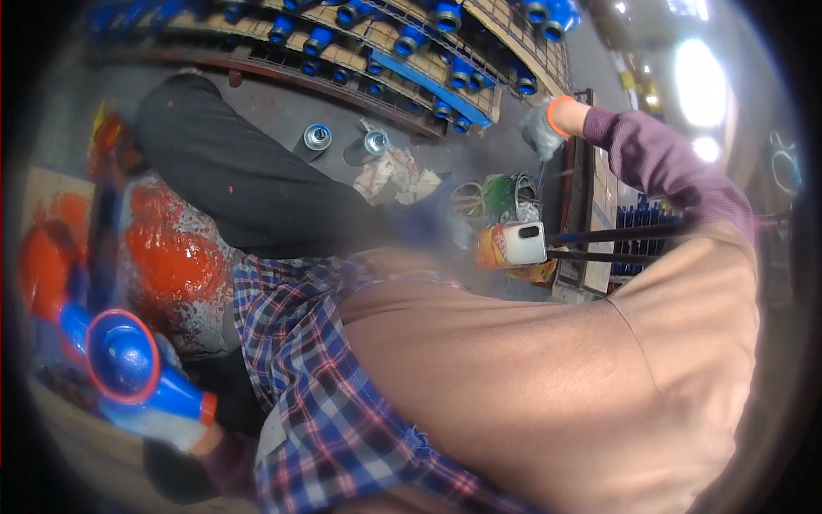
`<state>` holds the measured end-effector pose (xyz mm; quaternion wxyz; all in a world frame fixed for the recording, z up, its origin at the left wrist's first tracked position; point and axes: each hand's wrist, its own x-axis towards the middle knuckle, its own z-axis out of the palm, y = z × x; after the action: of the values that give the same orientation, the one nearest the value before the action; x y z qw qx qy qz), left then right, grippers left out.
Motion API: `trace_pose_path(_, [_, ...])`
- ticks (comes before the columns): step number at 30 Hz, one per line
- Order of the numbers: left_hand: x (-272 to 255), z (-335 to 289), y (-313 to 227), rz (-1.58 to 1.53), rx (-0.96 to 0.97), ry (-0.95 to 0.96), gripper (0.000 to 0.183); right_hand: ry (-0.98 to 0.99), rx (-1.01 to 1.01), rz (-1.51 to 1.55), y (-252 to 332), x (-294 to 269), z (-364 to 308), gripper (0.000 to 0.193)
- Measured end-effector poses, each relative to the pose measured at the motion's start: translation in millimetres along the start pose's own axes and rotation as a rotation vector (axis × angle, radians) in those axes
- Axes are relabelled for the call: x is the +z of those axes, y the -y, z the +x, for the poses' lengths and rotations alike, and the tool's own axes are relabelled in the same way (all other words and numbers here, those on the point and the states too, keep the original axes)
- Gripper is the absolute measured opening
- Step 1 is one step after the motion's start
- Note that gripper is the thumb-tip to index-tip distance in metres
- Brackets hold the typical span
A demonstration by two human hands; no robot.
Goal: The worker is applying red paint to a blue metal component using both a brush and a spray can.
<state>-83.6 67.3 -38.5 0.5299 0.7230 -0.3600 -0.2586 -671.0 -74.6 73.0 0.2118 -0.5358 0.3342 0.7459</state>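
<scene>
One blue pipe fitting (128, 360) is held, wrapped by the gloved left hand (163, 426), lower left, near a red-smeared surface (180, 253). Right hand (544, 130): grip cannot be told. Two cans (317, 137) are seen, contents unclear; one white phone (525, 244); several blue fittings (407, 41) are racked.

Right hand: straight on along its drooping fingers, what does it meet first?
Probably the open green tin: the gloved right hand angles down the picture towards it. Depth is unclear in this single view, so it might pass over the rim.
</scene>
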Motion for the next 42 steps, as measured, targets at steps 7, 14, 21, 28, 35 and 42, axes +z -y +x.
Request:
trace_pose_path(7, [-8.4,-1.5,-9.0,0.149,0.127,-0.023,0.045,0.008,-0.177,0.372,-17.0,140.4,88.6,0.025])
trace_pose_path(14, [-16.3,-1.2,-20.9,0.422,0.275,-0.096,0.043,-0.050,0.037,0.168,26.7,112.9,67.7,0.031])
trace_pose_path(21, [-11.3,4.9,-21.2,0.336,0.435,-0.102,0.064,-1.011,-0.142,0.593,96.0,-44.0,92.2,0.029])
trace_pose_path(28, [-19.5,8.2,-25.1,-1.032,-0.470,0.024,0.057,-1.273,-0.049,1.382,200.1,-146.4,233.9,0.070])
trace_pose_path(35, [-7.9,15.3,-32.3,-1.102,-0.406,0.571,0.042,-0.892,0.286,1.922,216.2,-107.7,260.2,0.059])
trace_pose_path(42, [4.5,15.0,-39.5,-0.907,-0.355,0.571,0.032,-1.184,0.379,2.252,211.5,-99.4,218.9,0.049])
